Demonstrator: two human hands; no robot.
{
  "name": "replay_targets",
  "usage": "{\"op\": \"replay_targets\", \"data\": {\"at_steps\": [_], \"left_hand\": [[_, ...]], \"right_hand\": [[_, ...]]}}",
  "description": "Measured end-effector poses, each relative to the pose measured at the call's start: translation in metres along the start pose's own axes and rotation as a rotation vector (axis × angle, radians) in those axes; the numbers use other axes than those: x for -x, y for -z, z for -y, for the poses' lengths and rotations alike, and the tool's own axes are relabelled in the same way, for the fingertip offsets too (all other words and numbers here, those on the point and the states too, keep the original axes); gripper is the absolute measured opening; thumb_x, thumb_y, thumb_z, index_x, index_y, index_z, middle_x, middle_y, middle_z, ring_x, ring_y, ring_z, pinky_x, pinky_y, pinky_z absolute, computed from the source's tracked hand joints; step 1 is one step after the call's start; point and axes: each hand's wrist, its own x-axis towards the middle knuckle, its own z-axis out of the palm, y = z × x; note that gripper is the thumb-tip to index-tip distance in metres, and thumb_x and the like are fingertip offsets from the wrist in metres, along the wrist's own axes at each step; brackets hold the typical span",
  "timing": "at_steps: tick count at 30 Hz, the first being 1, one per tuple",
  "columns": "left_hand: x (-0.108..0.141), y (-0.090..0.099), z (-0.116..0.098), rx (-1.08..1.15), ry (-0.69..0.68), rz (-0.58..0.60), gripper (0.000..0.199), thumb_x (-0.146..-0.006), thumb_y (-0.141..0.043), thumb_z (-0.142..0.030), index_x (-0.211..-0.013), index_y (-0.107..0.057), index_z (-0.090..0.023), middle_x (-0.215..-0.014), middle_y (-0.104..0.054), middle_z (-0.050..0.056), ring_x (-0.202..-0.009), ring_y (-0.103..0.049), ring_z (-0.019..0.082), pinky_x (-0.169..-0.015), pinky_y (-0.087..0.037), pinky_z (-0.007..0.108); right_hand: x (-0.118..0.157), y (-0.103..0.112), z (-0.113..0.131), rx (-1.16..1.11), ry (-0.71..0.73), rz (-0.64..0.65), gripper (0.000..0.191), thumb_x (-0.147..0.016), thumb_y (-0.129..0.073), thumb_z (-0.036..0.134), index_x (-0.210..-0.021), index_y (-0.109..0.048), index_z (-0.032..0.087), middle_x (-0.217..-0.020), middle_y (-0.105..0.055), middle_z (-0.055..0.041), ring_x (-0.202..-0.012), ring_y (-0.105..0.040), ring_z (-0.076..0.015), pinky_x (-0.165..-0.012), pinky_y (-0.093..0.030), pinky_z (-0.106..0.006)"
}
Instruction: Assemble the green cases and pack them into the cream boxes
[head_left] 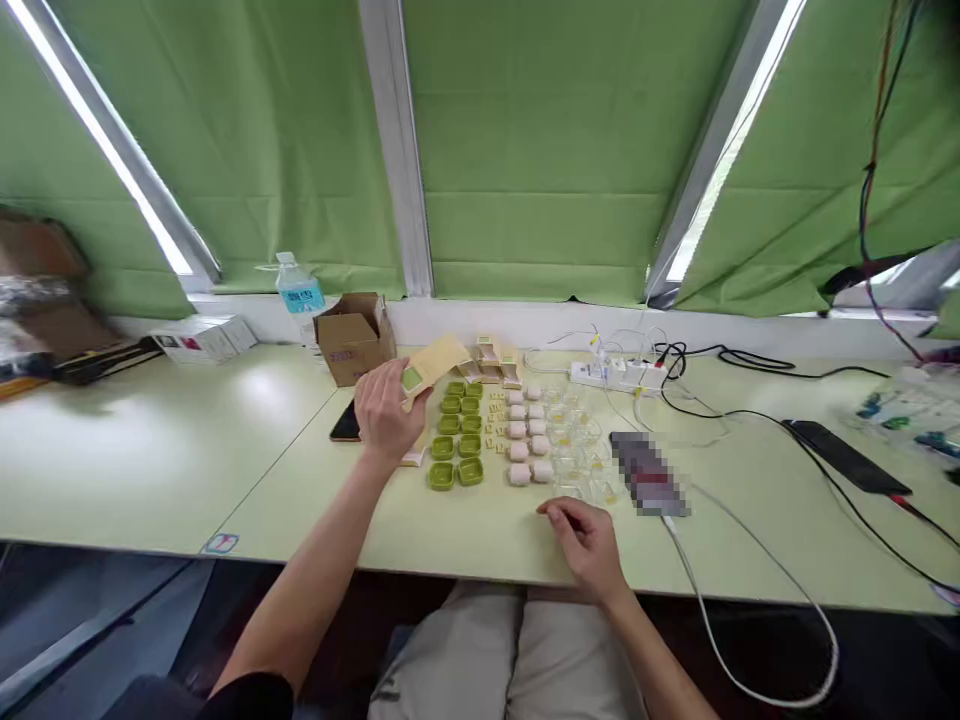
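Observation:
My left hand point(390, 412) is closed on a tan paper packaging box point(441, 362) with a green square on it, lifted over the left part of the layout. Below it stand two columns of small green square trays point(470, 470). Further right come tiny yellowish pieces point(495, 430), then two columns of pale pink cylinders point(519, 474) and several clear plastic pieces point(571, 462). My right hand point(589, 545) rests near the table's front edge, just in front of the clear pieces. Its fingers are curled and nothing shows in them.
More tan packaging point(491, 362) stands behind the trays. At the back are a cardboard box point(354, 345), a water bottle point(298, 290) and a white power strip point(619, 375). A phone point(649, 473) with a white cable lies to the right; black cables cross the table point(720, 540) there.

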Motion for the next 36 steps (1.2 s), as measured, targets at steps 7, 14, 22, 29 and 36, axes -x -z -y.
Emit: {"op": "replay_targets", "data": {"at_steps": [7, 14, 22, 29, 36], "left_hand": [[-0.025, -0.059, -0.07, 0.198, 0.269, -0.041, 0.058, -0.093, -0.079, -0.048, -0.134, -0.051, -0.018, -0.137, -0.064, 0.023, -0.129, -0.068, 0.038, -0.101, -0.058, 0.051], [-0.001, -0.058, -0.081, 0.272, 0.224, 0.0, 0.059, -0.099, -0.075, -0.047, -0.142, -0.049, -0.018, -0.146, -0.067, 0.024, -0.135, -0.07, 0.036, -0.102, -0.061, 0.049], [0.012, -0.056, -0.077, 0.243, 0.207, 0.097, 0.073, -0.097, -0.077, -0.057, -0.155, -0.052, -0.02, -0.149, -0.072, 0.02, -0.138, -0.071, 0.038, -0.106, -0.061, 0.049], [0.016, -0.055, -0.092, 0.277, 0.22, 0.12, 0.076, -0.097, -0.077, -0.057, -0.158, -0.048, -0.022, -0.15, -0.072, 0.02, -0.133, -0.073, 0.039, -0.1, -0.063, 0.05], [0.02, -0.043, -0.097, 0.521, 0.095, 0.289, 0.086, -0.096, -0.075, -0.038, -0.17, -0.033, -0.023, -0.166, -0.056, 0.021, -0.148, -0.063, 0.038, -0.105, -0.063, 0.051]], "right_hand": [[-0.085, -0.026, 0.039, -0.012, 0.116, -0.035, 0.032, -0.104, -0.064, 0.036, -0.131, -0.075, 0.023, -0.094, -0.072, -0.0043, -0.071, -0.064, -0.0165, -0.063, -0.054, -0.029], [-0.138, -0.034, 0.057, -0.11, 0.149, -0.213, 0.024, -0.106, -0.063, 0.041, -0.113, -0.077, 0.022, -0.08, -0.067, -0.0013, -0.063, -0.057, -0.0141, -0.058, -0.047, -0.028], [-0.164, -0.044, 0.019, -0.069, 0.257, -0.186, 0.027, -0.107, -0.061, 0.041, -0.126, -0.071, 0.025, -0.092, -0.072, -0.0039, -0.075, -0.065, -0.0178, -0.067, -0.055, -0.032], [-0.155, -0.054, 0.023, 0.082, 0.358, 0.179, 0.056, -0.111, -0.057, 0.043, -0.165, -0.045, 0.037, -0.159, -0.061, -0.0115, -0.133, -0.064, -0.0304, -0.112, -0.055, -0.054], [-0.152, -0.039, 0.022, -0.194, 0.253, 0.273, 0.056, -0.108, -0.065, 0.05, -0.16, -0.052, 0.035, -0.161, -0.058, -0.0108, -0.131, -0.065, -0.0291, -0.114, -0.056, -0.05]]}}
